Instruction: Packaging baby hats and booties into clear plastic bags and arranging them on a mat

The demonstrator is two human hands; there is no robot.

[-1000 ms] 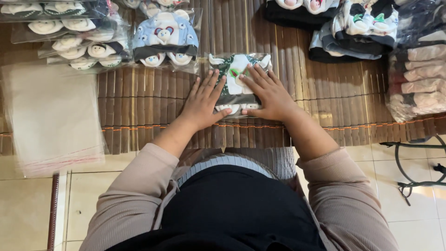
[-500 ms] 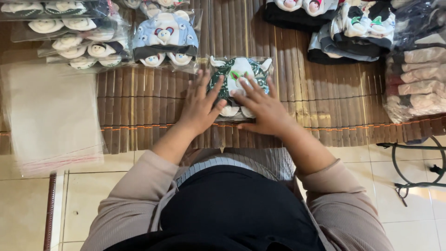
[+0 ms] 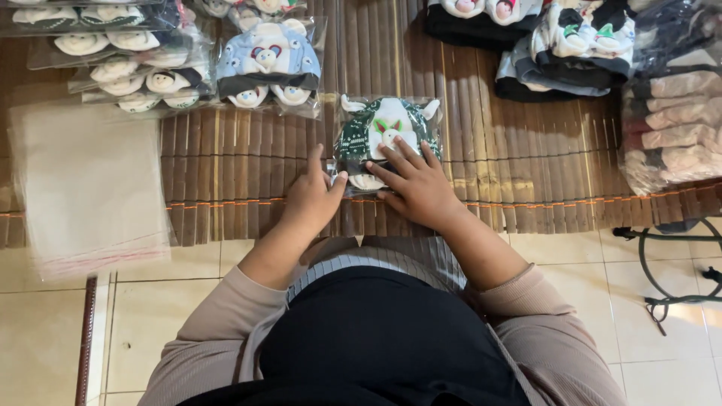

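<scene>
A clear plastic packet with a green and white knitted set (image 3: 383, 128) lies on the brown slatted mat (image 3: 248, 180) in front of me. My right hand (image 3: 417, 184) rests flat on the packet's lower half, fingers spread. My left hand (image 3: 312, 197) sits at the packet's lower left edge, fingers partly curled, thumb touching the plastic. Neither hand has lifted the packet off the mat.
A blue and white packed set (image 3: 269, 64) lies just behind on the left, beside a pile of white packed sets (image 3: 113, 56). A stack of empty clear bags (image 3: 86, 184) is at the left. Dark folded sets (image 3: 564, 45) and pink bagged items (image 3: 673, 128) are at the right. A metal stand (image 3: 677, 263) stands on tiled floor.
The packet has shifted a little away from me on the mat. My left hand slid off its top to its lower left edge; my right hand stays flat on it.
</scene>
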